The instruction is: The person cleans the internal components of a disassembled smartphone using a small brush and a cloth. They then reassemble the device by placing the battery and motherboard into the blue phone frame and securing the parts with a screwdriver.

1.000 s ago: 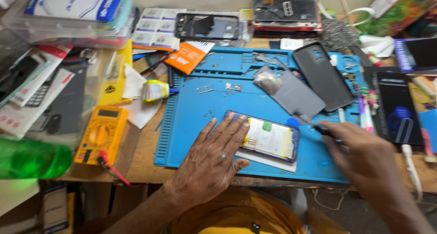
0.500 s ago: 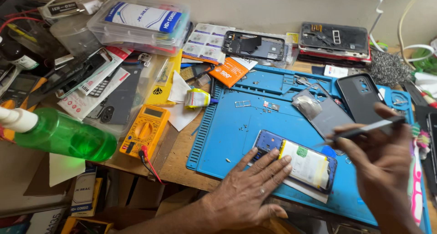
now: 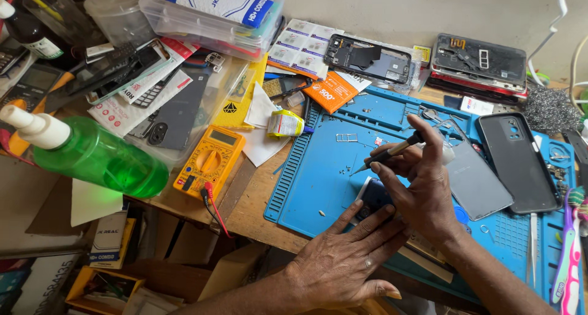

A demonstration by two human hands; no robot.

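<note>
Bare hands (image 3: 343, 260), forearms unsleeved, no gloves.

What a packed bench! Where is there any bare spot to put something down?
The blue mat is bare left of the right hand holding the screwdriver, below the glue tube. Left of the yellow multimeter it is crowded.

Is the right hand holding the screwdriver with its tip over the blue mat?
Yes, the right hand grips the screwdriver, whose tip points down over the blue mat, while the left hand lies flat on the opened phone.
</note>
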